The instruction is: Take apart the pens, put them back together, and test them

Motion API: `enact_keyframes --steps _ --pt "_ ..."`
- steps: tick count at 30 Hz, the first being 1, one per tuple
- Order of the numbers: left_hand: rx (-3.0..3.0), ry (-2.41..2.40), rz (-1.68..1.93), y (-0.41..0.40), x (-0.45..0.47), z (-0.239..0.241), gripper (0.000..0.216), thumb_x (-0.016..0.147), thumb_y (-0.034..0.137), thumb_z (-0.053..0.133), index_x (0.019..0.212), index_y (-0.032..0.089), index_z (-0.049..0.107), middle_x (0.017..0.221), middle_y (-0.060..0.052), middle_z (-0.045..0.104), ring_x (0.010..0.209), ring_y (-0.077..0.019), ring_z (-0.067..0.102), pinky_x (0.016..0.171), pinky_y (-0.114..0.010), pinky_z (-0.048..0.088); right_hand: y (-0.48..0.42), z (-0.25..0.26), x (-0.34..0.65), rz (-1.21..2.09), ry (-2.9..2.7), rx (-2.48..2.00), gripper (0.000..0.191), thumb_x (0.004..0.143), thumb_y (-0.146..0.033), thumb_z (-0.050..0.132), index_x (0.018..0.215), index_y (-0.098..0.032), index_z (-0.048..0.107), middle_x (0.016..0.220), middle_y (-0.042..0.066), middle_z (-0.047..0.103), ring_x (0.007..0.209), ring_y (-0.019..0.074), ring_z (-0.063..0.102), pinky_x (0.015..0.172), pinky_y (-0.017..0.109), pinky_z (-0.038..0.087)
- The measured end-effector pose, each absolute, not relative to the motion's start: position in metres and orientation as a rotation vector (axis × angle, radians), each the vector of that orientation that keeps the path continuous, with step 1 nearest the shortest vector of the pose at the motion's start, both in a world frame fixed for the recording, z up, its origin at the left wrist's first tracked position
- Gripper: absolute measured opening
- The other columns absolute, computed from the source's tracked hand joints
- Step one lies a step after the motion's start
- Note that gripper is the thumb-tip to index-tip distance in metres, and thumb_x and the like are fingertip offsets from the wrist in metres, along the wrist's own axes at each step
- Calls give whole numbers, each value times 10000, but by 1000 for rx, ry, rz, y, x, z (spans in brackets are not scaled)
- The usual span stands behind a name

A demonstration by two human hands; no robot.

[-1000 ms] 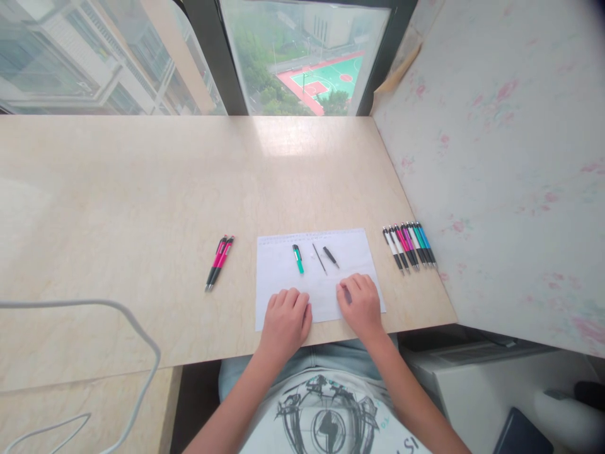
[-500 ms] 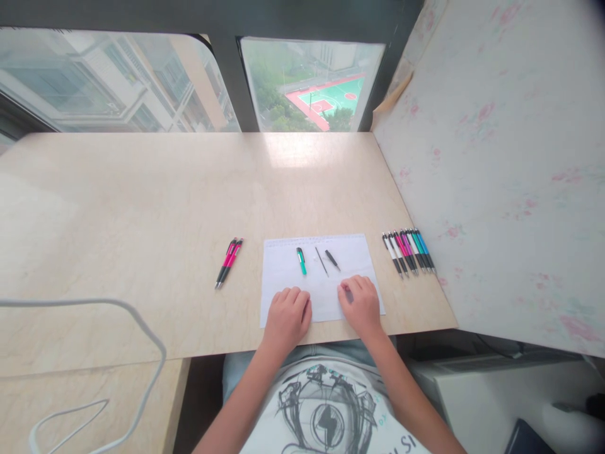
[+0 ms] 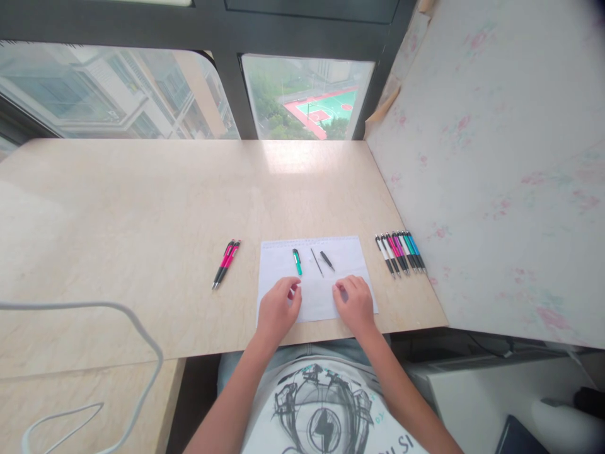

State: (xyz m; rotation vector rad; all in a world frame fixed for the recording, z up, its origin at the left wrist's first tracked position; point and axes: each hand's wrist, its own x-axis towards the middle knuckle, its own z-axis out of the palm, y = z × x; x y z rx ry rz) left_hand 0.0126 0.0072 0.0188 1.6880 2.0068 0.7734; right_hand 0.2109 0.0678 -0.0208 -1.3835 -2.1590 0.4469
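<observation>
A white sheet of paper (image 3: 331, 253) lies at the near edge of the desk (image 3: 142, 208). On it rest a short green pen barrel (image 3: 297, 261), a thin dark refill (image 3: 316, 262) and a black pen tip piece (image 3: 328, 260). My left hand (image 3: 278, 310) rests on the sheet's near left part, fingers curled, fingertips just below the green barrel and not touching it. On the near right part sits my right hand (image 3: 354, 304), loosely fisted. Neither hand shows anything in it.
Two pink and black pens (image 3: 225, 263) lie left of the paper. A row of several assembled pens (image 3: 401, 252) lies to the right, close to the patterned wall (image 3: 496, 176). A white cable (image 3: 137, 353) loops at the near left. Windows run behind the desk.
My left hand has shifted slightly forward and turned, its fingertips now nearer the green barrel. The right hand stays put. The camera has tilted up a little.
</observation>
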Motion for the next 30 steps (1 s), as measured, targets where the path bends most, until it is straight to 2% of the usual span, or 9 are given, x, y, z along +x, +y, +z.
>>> enact_keyframes --steps 3,7,11,15,18,21,23,27,30 --pt "1625 2206 686 31 7 30 123 925 313 489 985 221 545 873 -17 648 729 -171 595 642 -290 386 68 -21 211 442 -2158 -1381 113 888 -188 545 787 -205 594 799 41 619 827 214 525 782 329 383" --pt "1710 2264 462 63 5 40 218 917 395 506 1013 200 525 994 -96 650 850 -229 621 641 -309 382 67 -21 211 429 -2163 -1382 111 884 -184 545 786 -205 591 794 40 615 824 212 524 780 327 384" --pt "1673 2288 309 82 8 38 230 901 335 521 1064 173 534 1010 -152 645 854 -258 629 649 -319 389 67 -21 210 397 -2177 -1381 117 882 -186 545 777 -207 593 789 41 611 823 213 525 780 329 381" --pt "1620 2201 485 86 4 35 269 871 203 523 1135 163 560 986 -141 658 869 -246 626 711 -327 407 68 -21 209 387 -2174 -1376 123 884 -192 540 776 -208 595 781 41 612 818 213 526 777 330 380" --pt "1442 1967 772 77 -2 38 276 855 265 589 1116 176 612 906 -79 660 772 -191 607 706 -305 424 67 -21 209 398 -2172 -1378 127 887 -195 534 776 -207 595 783 43 617 816 213 529 779 331 382" --pt "873 1402 1193 56 -2 38 285 851 388 632 1025 165 663 827 -38 628 661 -119 556 628 -249 436 66 -20 210 423 -2181 -1397 131 889 -200 530 776 -206 596 788 43 626 822 214 540 783 331 386" --pt "526 1147 1384 39 3 34 239 802 349 712 939 160 664 837 -22 618 638 -74 535 591 -193 435 68 -15 211 456 -2199 -1413 102 886 -210 537 818 -205 612 792 40 641 826 215 558 785 332 391" --pt "-13 886 1531 18 22 25 177 791 247 738 896 134 650 840 -38 639 628 -46 559 555 -127 469 83 6 202 543 -2248 -1418 180 899 -211 522 1050 -188 618 820 30 672 784 191 601 766 310 423" --pt "-212 782 1545 14 32 23 85 862 202 654 885 121 643 845 -59 651 657 -55 590 574 -117 507 100 26 178 430 -2419 -1352 194 903 -191 522 1064 -196 629 878 57 691 841 201 629 739 298 430"
